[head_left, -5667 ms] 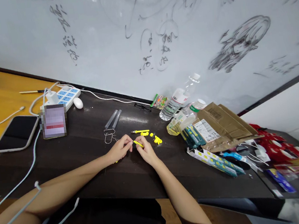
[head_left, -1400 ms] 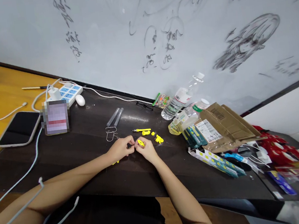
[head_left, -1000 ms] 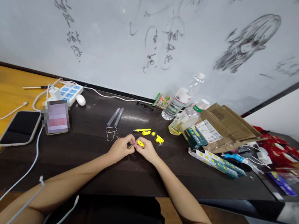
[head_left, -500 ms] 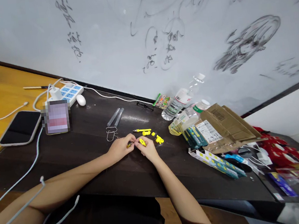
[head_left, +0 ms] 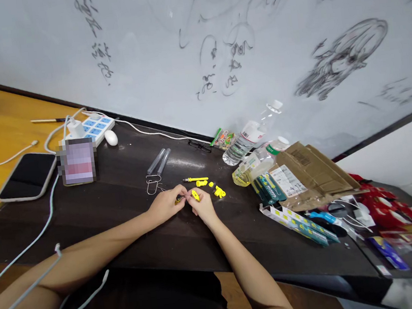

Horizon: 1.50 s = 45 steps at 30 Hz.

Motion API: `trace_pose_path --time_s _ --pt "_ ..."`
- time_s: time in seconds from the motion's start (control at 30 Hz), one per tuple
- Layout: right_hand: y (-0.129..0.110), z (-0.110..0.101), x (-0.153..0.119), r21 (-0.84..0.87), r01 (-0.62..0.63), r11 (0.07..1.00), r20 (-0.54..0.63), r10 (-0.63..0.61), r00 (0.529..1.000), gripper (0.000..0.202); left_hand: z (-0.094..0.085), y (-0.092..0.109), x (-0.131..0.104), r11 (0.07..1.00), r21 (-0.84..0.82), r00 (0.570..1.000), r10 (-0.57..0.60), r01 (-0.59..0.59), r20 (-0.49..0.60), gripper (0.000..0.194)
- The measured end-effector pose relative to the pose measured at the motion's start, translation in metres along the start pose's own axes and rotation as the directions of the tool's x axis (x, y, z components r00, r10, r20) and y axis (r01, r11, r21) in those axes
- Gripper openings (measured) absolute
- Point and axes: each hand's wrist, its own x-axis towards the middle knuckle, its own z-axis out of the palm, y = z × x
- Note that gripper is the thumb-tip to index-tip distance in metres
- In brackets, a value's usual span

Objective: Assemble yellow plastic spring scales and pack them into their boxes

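My left hand [head_left: 165, 206] is closed in a pinch on a small yellow-and-dark piece [head_left: 178, 200], mostly covered by the fingers. Right beside it, fingertips almost touching, my right hand [head_left: 203, 208] pinches a small yellow plastic piece [head_left: 195, 195]. Just beyond the hands lie a thin yellow stick with a metal tip [head_left: 197, 179], a short yellow cylinder [head_left: 202, 183] and a cluster of yellow parts [head_left: 219, 192]. Bent metal wires [head_left: 153, 184] rest past my left hand, with clear tubes [head_left: 159, 161] behind them.
Bottles [head_left: 240, 145] stand at the back right, near a flattened cardboard box [head_left: 313, 177] and an opened green-and-white carton [head_left: 299, 225]. To the left are a phone [head_left: 28, 176], a power strip [head_left: 95, 129] and white cables. Black glasses [head_left: 199, 146] lie by the whiteboard [head_left: 143, 57].
My right hand and the yellow piece in it have shifted very slightly. My left hand and the things on the table stay where they were.
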Motion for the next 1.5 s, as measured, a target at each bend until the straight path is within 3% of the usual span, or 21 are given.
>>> trace_pose_path --time_s 0.27,0.47,0.77,1.03,1.27,1.5 --pt "-0.005 -0.001 -0.003 -0.177 0.141 0.974 0.000 -0.143 0.990 0.013 -0.001 0.003 0.000 0.998 0.049 0.999 -0.030 0.032 -0.030 0.016" --pt "-0.007 0.000 -0.005 -0.248 0.166 0.954 0.033 -0.162 0.986 0.012 -0.003 0.005 0.000 0.995 0.082 0.998 -0.058 0.061 -0.036 0.011" --pt "-0.009 0.002 -0.006 -0.232 0.159 0.960 0.035 -0.155 0.987 0.014 -0.004 0.006 0.001 0.989 0.140 0.999 -0.037 0.041 -0.029 0.011" --pt "-0.007 -0.002 -0.005 -0.202 0.130 0.971 0.043 -0.124 0.991 0.021 -0.007 0.008 0.002 0.997 -0.017 0.996 -0.081 0.081 -0.043 0.012" --pt "-0.001 -0.001 -0.007 0.024 0.063 0.998 0.081 -0.065 0.995 0.016 -0.010 0.013 0.002 0.994 -0.060 0.994 -0.094 0.091 -0.061 0.011" --pt "0.002 0.004 -0.009 -0.042 0.111 0.993 0.134 -0.105 0.985 0.019 -0.010 0.013 0.002 0.981 -0.150 0.990 -0.134 0.126 -0.046 0.011"
